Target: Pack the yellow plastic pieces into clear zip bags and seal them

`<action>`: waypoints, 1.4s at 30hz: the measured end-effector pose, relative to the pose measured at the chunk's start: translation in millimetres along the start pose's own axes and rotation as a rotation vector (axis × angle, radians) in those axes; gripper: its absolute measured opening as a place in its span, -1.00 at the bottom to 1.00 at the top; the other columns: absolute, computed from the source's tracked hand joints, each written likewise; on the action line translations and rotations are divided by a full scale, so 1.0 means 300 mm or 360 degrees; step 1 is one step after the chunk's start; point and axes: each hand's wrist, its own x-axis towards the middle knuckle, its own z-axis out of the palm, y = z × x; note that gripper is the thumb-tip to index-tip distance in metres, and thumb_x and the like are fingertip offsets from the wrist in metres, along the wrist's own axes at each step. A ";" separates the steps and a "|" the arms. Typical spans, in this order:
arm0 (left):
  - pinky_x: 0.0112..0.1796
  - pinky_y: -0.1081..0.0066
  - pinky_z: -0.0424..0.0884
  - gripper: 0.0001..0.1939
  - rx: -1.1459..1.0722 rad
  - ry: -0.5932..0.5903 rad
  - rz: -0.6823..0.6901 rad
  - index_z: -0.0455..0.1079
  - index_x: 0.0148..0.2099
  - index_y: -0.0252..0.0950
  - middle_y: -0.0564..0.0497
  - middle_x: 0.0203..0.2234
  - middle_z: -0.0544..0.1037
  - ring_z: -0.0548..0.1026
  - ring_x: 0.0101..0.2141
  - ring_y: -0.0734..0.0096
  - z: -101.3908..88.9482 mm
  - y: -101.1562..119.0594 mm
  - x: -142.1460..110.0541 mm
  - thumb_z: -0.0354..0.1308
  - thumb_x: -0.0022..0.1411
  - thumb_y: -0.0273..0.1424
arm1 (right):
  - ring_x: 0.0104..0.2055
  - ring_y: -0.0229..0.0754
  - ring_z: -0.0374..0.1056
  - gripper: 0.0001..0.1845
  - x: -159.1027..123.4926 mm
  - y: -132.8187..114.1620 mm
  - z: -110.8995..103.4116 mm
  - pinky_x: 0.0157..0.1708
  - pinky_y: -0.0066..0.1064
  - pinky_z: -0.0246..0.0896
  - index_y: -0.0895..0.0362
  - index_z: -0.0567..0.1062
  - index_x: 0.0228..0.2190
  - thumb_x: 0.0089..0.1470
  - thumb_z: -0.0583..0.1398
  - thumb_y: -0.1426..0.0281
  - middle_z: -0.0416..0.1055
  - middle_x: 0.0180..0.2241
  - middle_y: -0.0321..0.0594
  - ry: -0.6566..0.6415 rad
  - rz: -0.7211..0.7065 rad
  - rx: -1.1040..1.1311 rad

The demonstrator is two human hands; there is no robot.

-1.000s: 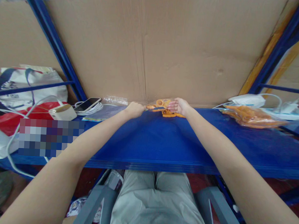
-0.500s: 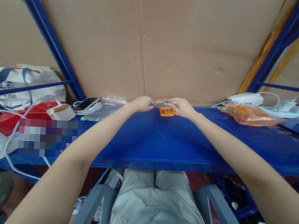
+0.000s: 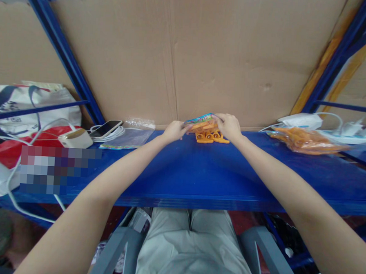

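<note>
Between my two hands is a clear plastic bag point(image 3: 201, 122) with a blue printed top edge and orange pieces showing through it. My left hand point(image 3: 174, 131) is closed on the bag's left end, thumb and fingers pinched together. At the other end, my right hand point(image 3: 230, 126) grips the upper right corner. Just below the bag, several orange plastic pieces point(image 3: 208, 137) with round holes rest on the blue shelf point(image 3: 205, 171). The bag partly covers them, and whether they touch it I cannot tell.
Another bag of orange pieces point(image 3: 308, 141) lies to the right, beside a white charger and cables point(image 3: 352, 128). To the left are a flat plastic bag point(image 3: 127, 138), a phone point(image 3: 106, 129) on a coiled cable, a white adapter point(image 3: 76, 138) and a tote bag point(image 3: 46, 107). Cardboard point(image 3: 223, 61) stands behind.
Both hands have tilted the bag up, so its printed top edge shows more. My right hand has risen slightly and moved right. More of the orange pieces underneath are visible.
</note>
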 end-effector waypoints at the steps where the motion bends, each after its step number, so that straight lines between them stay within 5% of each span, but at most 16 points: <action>1: -0.56 0.53 0.25 -0.76 -0.0065 0.0035 -0.0039 0.52 -0.30 -0.35 0.07 -0.68 0.50 0.35 -0.74 0.54 0.008 0.009 0.002 0.10 0.32 -0.33 | -0.27 -0.02 0.45 -0.55 0.002 -0.001 0.000 -0.21 -0.25 0.26 0.10 0.63 -0.20 0.30 0.00 0.19 0.58 -0.32 -0.09 0.0002 0.0003 -0.0001; 7: -0.54 0.52 0.29 -0.54 -0.0314 0.0112 -0.0316 0.34 -0.60 -0.36 0.09 -0.85 0.29 0.26 -0.78 0.58 0.039 0.051 0.021 0.01 0.37 -0.42 | -0.24 -0.02 0.42 -0.53 -0.012 0.051 -0.005 -0.18 -0.20 0.28 0.10 0.62 -0.23 0.26 0.04 0.07 0.56 -0.29 -0.06 0.0020 -0.0137 0.0124; 14: -0.68 0.61 0.14 -0.67 -0.1007 0.0253 -0.0532 0.27 -0.49 -0.34 0.17 -0.80 0.33 0.22 -0.82 0.66 0.094 0.071 0.010 0.04 0.37 -0.43 | -0.35 -0.09 0.35 -0.50 -0.064 0.137 -0.005 -0.26 -0.23 0.27 0.12 0.49 -0.57 0.18 0.11 0.02 0.43 -0.45 -0.09 -0.0073 -0.0199 0.0298; 20: -0.68 0.59 0.22 -0.77 -0.1205 0.0299 -0.0307 0.43 -0.30 -0.38 0.13 -0.71 0.45 0.29 -0.79 0.64 0.117 0.048 -0.022 0.23 0.26 -0.29 | -0.39 -0.16 0.34 -0.62 -0.062 0.112 -0.008 -0.29 -0.29 0.28 0.10 0.39 -0.65 0.12 0.17 0.20 0.41 -0.50 -0.17 0.0082 0.0088 0.0470; 25: -0.71 0.57 0.22 -0.51 -0.1106 0.0087 -0.0180 0.46 0.08 -0.39 0.11 -0.70 0.51 0.31 -0.79 0.61 0.140 0.014 -0.058 0.37 0.12 -0.31 | -0.62 -0.25 0.26 -0.63 -0.087 0.081 0.029 -0.54 -0.38 0.23 0.11 0.44 -0.57 0.09 0.18 0.12 0.33 -0.65 -0.29 0.0103 0.0491 0.0794; 32: -0.65 0.53 0.26 -0.85 -0.1107 0.0241 -0.0454 0.52 -0.25 -0.47 0.05 -0.71 0.49 0.31 -0.79 0.60 0.166 0.028 -0.040 0.20 0.27 -0.45 | -0.74 -0.29 0.19 -0.67 -0.083 0.050 0.034 -0.65 -0.43 0.19 0.10 0.40 -0.59 0.03 0.27 0.16 0.22 -0.79 -0.40 -0.0036 0.0706 0.0960; 37: -0.58 0.58 0.33 -0.80 -0.1291 0.0302 -0.0484 0.40 -0.43 -0.41 0.04 -0.65 0.51 0.44 -0.67 0.59 0.159 0.033 -0.040 0.19 0.27 -0.50 | -0.67 -0.30 0.29 -0.69 -0.068 0.002 -0.010 -0.51 -0.39 0.38 0.11 0.35 -0.61 0.04 0.32 0.34 0.31 -0.72 -0.36 -0.0154 0.0861 0.1319; 42: -0.46 0.54 0.44 -0.92 -0.1370 0.0310 -0.0337 0.44 -0.29 -0.39 -0.11 -0.35 0.64 0.61 -0.32 0.39 0.160 0.023 -0.040 0.22 0.24 -0.45 | -0.30 -0.22 0.54 -0.72 -0.066 -0.026 -0.029 -0.13 -0.29 0.46 0.11 0.35 -0.55 0.04 0.34 0.40 0.53 -0.46 -0.25 -0.0096 0.0860 0.1717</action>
